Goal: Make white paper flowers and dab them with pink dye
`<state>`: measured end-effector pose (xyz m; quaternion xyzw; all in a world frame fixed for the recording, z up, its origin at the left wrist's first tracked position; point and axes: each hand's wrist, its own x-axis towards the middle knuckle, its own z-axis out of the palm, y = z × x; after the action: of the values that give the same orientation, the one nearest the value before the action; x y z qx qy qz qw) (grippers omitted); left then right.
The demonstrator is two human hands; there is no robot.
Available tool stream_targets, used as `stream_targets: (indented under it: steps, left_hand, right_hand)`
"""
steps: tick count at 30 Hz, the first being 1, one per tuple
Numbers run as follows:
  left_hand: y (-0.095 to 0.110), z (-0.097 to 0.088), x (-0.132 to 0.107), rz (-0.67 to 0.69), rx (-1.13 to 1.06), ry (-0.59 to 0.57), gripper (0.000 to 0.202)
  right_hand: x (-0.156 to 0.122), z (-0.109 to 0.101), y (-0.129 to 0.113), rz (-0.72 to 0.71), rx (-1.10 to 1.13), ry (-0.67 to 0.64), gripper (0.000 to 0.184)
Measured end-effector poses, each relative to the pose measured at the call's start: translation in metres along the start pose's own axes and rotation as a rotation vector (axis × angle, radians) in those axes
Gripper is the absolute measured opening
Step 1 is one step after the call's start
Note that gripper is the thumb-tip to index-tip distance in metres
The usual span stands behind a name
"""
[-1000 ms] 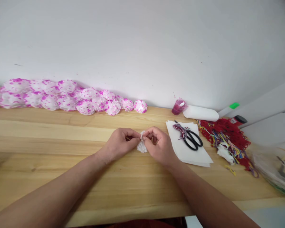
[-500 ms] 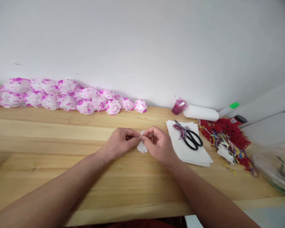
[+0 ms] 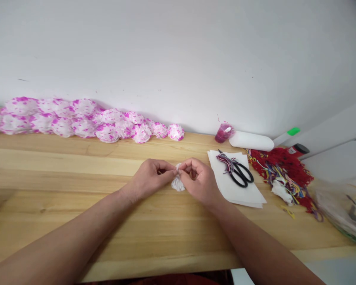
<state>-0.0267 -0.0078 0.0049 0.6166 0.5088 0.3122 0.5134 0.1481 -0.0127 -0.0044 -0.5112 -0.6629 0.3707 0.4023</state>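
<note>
A small bunched piece of white tissue paper (image 3: 178, 184) sits between my hands over the wooden table (image 3: 77, 221). Thumb and forefinger of my left hand (image 3: 152, 174) pinch at its gathered middle from the left. From the right, my right hand (image 3: 198, 178) pinches the same spot, its fingertips nearly meeting the left ones. Any thread at the pinch is too small to make out. Just right of my right hand, black-handled scissors (image 3: 239, 173) lie with short yarn pieces (image 3: 225, 161) on a stack of white paper sheets (image 3: 240, 194).
Along the wall stand several white paper pompoms spotted with magenta (image 3: 106, 132). At the back right are a cup of magenta liquid (image 3: 223, 133), a white roll (image 3: 250, 141), a green-capped marker (image 3: 287, 135) and a black-lidded container (image 3: 298, 150). Red and coloured yarn (image 3: 290, 170) lies near a clear plastic bag (image 3: 341, 209).
Both hands stay pinched on the tissue paper in nearly the same place. Only the fingertips seem to shift very slightly.
</note>
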Motion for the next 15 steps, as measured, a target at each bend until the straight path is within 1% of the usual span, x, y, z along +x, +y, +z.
stream_targets:
  steps: [7, 15]
  left_hand:
    - [-0.0032, -0.0008, 0.0002, -0.007, -0.003, -0.014, 0.029]
    - [0.0012, -0.0019, -0.0010, 0.003, 0.011, -0.015, 0.028]
  right_hand:
    - [-0.0001, -0.0011, -0.0034, 0.003, 0.006, -0.004, 0.003]
    - [-0.0001, -0.0020, -0.0054, -0.026, -0.023, -0.002, 0.003]
